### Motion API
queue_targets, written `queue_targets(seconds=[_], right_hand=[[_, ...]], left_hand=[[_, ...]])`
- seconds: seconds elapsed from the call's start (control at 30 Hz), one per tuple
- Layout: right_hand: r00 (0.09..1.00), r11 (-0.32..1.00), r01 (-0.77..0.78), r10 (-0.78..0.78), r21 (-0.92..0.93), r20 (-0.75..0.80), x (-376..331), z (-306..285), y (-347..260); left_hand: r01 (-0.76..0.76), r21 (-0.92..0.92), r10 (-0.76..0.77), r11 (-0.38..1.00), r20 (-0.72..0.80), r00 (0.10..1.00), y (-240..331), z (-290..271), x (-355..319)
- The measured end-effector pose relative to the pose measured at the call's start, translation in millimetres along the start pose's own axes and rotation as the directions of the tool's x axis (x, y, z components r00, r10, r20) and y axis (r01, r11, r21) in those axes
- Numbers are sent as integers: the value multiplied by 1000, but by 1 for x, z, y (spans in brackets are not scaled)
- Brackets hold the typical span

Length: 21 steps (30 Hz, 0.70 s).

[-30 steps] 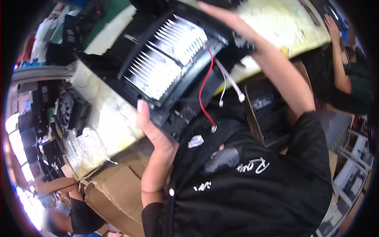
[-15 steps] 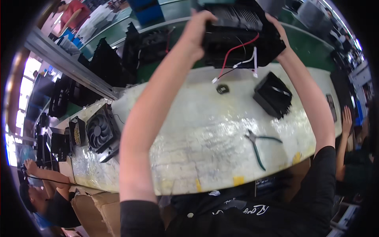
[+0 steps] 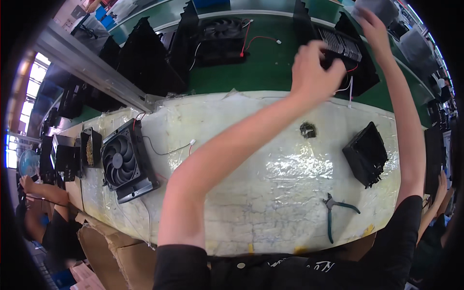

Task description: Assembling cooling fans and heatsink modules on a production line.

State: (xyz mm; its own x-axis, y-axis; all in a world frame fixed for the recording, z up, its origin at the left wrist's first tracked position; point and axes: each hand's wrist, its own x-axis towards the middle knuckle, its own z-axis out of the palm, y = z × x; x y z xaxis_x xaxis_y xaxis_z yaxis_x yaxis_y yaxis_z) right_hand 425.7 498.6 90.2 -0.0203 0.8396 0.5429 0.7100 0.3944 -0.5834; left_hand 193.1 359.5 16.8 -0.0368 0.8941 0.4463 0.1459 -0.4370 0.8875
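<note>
Beyond the table's far edge, a black housing [image 3: 365,77] with a finned metal block [image 3: 340,46] rests on the green conveyor belt [image 3: 266,72]. Red and white wires hang from its near side. My left hand [image 3: 316,72] is at the housing's near left part, thumb and fingers apart and curved, holding nothing I can see. Over the housing's far right side, my right hand [image 3: 372,29] is slightly blurred, its fingers stretched out. Nearer me on the table lie a small dark piece [image 3: 308,129], a black bin [image 3: 366,153] with thin black pieces showing, and green-handled cutters [image 3: 333,212].
At the table's left stand a black fan unit [image 3: 123,162] with loose wires and a small box of brass-coloured pieces [image 3: 89,147]. Another fan assembly [image 3: 222,41] sits on the belt. A metal post [image 3: 96,65] rises at the far left. Other people's arms show at both sides.
The black housing has gone from being held up in both hands to resting on the belt. My hands have come off its sides. The view has shifted, showing more of the belt.
</note>
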Motion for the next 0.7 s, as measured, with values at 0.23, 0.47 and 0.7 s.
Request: queue_targets(seconds=[0.23, 0.47, 0.7], right_hand=[[685, 848, -525, 364, 81, 631, -7, 231, -135], [480, 431, -855, 445, 289, 756, -10, 279, -111], [443, 394, -879, 468, 269, 765, -4, 253, -134]], left_hand=[[-63, 140, 11, 988, 344, 939, 12, -92, -144], [-101, 30, 83, 994, 361, 929, -5, -106, -161], [167, -130, -120, 977, 310, 943, -10, -114, -156]])
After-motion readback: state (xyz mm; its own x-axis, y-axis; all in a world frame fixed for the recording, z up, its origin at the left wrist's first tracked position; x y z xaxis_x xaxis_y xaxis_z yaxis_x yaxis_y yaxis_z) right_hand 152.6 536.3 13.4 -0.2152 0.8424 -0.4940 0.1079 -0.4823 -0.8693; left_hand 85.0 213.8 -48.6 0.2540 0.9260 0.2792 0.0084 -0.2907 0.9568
